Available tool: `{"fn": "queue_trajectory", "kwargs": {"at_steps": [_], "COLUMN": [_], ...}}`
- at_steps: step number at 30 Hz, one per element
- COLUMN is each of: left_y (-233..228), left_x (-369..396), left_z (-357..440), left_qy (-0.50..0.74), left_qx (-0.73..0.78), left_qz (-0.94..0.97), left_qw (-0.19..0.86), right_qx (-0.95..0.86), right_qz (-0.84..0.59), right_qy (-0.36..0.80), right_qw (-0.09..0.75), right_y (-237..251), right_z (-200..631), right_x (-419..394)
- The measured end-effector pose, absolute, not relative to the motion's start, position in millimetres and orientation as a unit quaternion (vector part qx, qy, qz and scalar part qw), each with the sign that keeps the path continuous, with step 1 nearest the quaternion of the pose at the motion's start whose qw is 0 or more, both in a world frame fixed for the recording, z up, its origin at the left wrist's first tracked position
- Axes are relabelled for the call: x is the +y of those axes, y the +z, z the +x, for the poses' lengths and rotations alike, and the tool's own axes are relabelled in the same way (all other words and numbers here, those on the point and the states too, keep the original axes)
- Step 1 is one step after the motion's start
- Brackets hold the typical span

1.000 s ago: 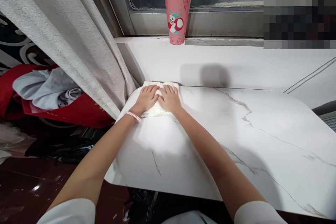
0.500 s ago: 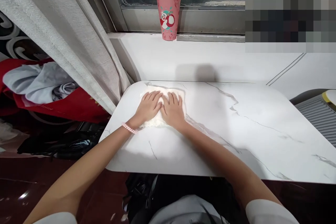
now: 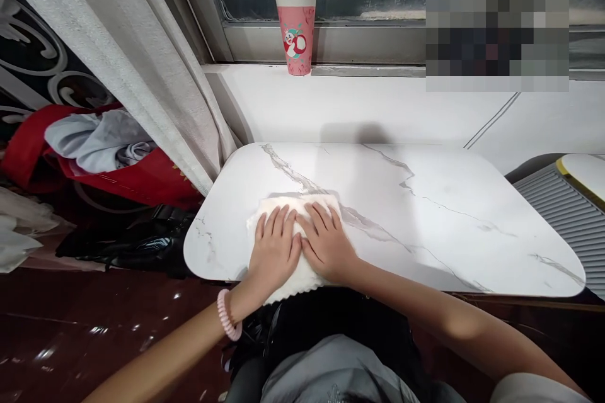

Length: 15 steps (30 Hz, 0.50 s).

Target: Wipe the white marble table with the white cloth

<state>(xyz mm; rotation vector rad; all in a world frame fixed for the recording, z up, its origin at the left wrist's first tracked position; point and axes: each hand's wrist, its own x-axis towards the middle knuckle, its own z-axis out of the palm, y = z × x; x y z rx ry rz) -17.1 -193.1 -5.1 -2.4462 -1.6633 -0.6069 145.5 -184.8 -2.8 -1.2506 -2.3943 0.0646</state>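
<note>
Counter: white with grey marbled veins and rounded corners, the counter (image 3: pixel 472 201) spans the middle of the frame below a white wall (image 3: pixel 406 107).
Window ledge: a pink and white cup (image 3: pixel 297 38) with a red straw stands at upper centre, well apart from the hands.
Left side: a pale curtain (image 3: pixel 155 63) slants down beside a red bag (image 3: pixel 137 186) with light fabric in it.
White cloth: the cloth (image 3: pixel 302 278) lies left of centre, its lower end reaching past the counter's near edge.
Left hand: the left hand (image 3: pixel 274 252), with a pink coiled band (image 3: pixel 227 316) at its wrist, lies palm down on the cloth, fingers extended and slightly parted.
Right hand: the right hand (image 3: pixel 328 247) lies flat beside it, fingers also spread; neither seems to grip the fabric.
Pressing well: even weight through both palms should keep the cloth from bunching; at the near edge, lighter pressure would suit, since the overhanging part has no support.
Half a second earlier: cloth and hands were higher up the counter, clear of its near edge; now they are closer to the body. The cup remains on the ledge.
</note>
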Motion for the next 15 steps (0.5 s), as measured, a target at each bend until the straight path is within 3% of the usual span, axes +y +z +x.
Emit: {"fn": "queue_trajectory", "kwargs": {"at_steps": [7, 15], "left_y": [-9.6, -5.8], "left_x": [-194.7, -102.8], "left_z": [13.3, 31.9], "left_qy": [-0.212, -0.213], "left_qx": [-0.55, -0.54], "left_qz": [-0.806, -0.813], "left_qw": [0.056, 0.039], "right_qx": [-0.893, -0.855], "right_qz": [-0.403, -0.472], "right_qy": [0.036, 0.03], "right_qw": [0.195, 0.213], "right_y": [0.4, -5.1], "right_z": [182.3, 193.0], "right_x": [-171.5, -91.5]}}
